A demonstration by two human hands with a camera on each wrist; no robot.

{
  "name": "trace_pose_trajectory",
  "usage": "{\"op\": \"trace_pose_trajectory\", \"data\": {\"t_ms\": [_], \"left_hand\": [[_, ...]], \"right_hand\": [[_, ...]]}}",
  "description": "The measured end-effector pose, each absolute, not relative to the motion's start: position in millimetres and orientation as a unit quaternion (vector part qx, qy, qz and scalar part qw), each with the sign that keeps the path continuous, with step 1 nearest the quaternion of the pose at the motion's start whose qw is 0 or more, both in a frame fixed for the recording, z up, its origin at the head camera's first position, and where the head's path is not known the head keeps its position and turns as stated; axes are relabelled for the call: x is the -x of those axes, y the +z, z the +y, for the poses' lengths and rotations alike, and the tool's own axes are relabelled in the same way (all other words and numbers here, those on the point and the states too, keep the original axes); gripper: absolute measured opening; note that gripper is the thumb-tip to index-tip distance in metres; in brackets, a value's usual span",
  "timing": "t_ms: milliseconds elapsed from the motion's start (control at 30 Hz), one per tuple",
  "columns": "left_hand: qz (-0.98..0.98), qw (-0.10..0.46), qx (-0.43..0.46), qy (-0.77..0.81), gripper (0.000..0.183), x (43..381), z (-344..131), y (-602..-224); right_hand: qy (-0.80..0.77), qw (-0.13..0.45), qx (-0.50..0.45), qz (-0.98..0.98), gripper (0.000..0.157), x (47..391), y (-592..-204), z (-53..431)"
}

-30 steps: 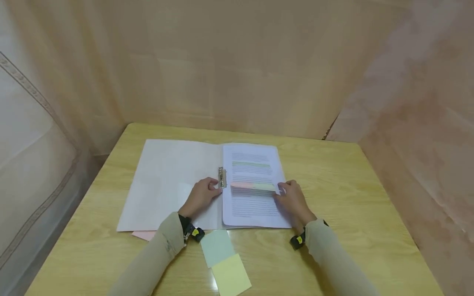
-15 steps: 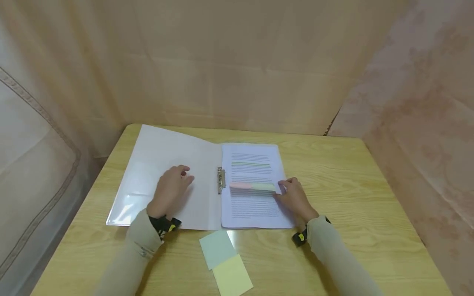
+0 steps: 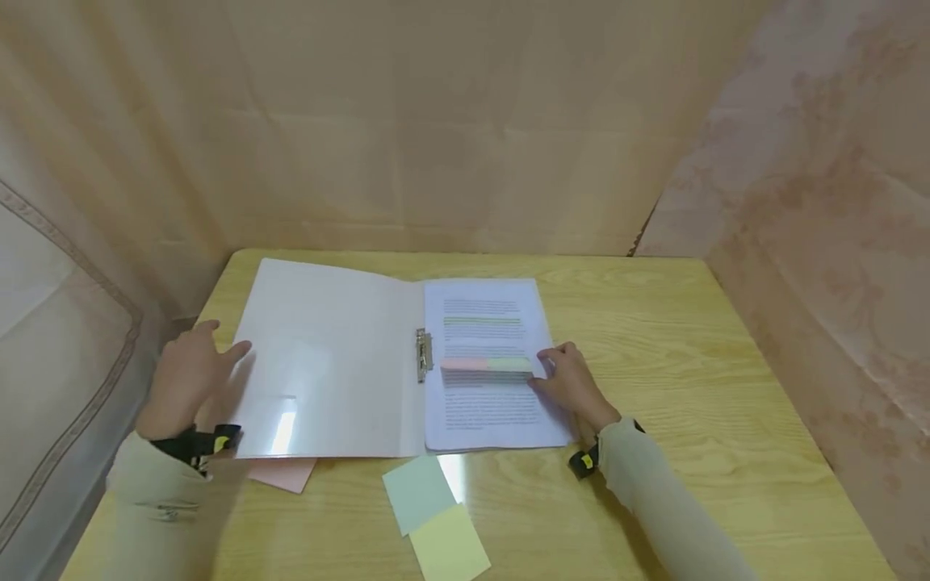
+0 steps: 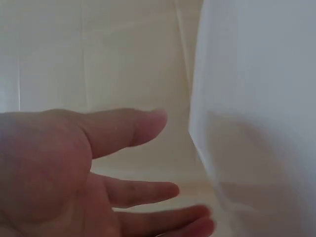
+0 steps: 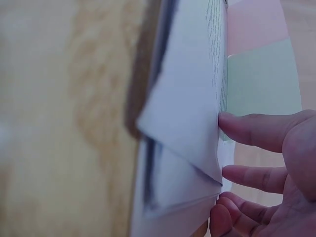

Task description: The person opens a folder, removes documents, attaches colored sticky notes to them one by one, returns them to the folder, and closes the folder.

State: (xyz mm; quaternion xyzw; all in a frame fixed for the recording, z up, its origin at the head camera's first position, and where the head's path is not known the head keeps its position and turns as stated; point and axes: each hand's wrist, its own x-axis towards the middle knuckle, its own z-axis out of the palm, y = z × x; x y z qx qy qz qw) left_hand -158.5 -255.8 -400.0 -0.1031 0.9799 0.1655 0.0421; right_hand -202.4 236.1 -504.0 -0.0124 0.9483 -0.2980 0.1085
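A white folder (image 3: 327, 355) lies spread on the table, with a metal clip (image 3: 424, 355) at its spine. Printed sheets (image 3: 483, 420) fill its right side, and a pink sticky note (image 3: 465, 364) and a green sticky note (image 3: 510, 365) stand up from the page. My left hand (image 3: 185, 375) is at the left edge of the folder's cover, thumb and fingers spread; the left wrist view shows a gap between fingertips and cover (image 4: 261, 98). At the sheets' right edge, my right hand (image 3: 577, 387) rests its fingertips on the page, beside the green note (image 5: 264, 79).
A pale green paper square (image 3: 417, 488) and a yellow one (image 3: 450, 545) overlap in front of the folder. Part of a pink paper (image 3: 286, 474) sticks out under the cover. Curtains (image 3: 436, 121) hang behind the wooden table (image 3: 654, 339).
My left hand has moved left from the clip, across the cover, to its outer edge. The cover tilted up midway and is lower now. My right hand has stayed on the sheets.
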Motion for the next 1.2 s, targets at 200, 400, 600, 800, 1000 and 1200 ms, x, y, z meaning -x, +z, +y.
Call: {"op": "trace_pose_trajectory", "data": {"t_ms": [200, 400, 600, 800, 1000, 1200], "left_hand": [[0.953, 0.193, 0.095, 0.215, 0.087, 149.0, -290.7, -408.8], [0.917, 0.254, 0.047, 0.303, 0.087, 140.5, -301.3, -417.1], [0.908, 0.17, 0.008, 0.382, 0.065, 128.9, -311.1, -407.1], [0.89, 0.135, -0.012, 0.435, 0.057, 121.8, -310.3, -396.6], [0.888, 0.071, -0.033, 0.453, 0.053, 119.9, -303.1, -399.5], [0.874, 0.03, -0.034, 0.483, 0.047, 120.9, -288.8, -401.4]], "right_hand": [[-0.294, 0.115, 0.012, 0.949, 0.056, 200.3, -506.3, 233.7], [-0.295, 0.114, 0.014, 0.949, 0.055, 202.5, -509.0, 236.2], [-0.298, 0.112, 0.02, 0.948, 0.054, 204.4, -511.0, 237.1], [-0.296, 0.11, 0.021, 0.949, 0.054, 205.1, -507.3, 234.6], [-0.296, 0.109, 0.026, 0.949, 0.054, 205.1, -507.5, 232.8], [-0.297, 0.106, 0.031, 0.948, 0.054, 204.8, -508.0, 231.3]]}}
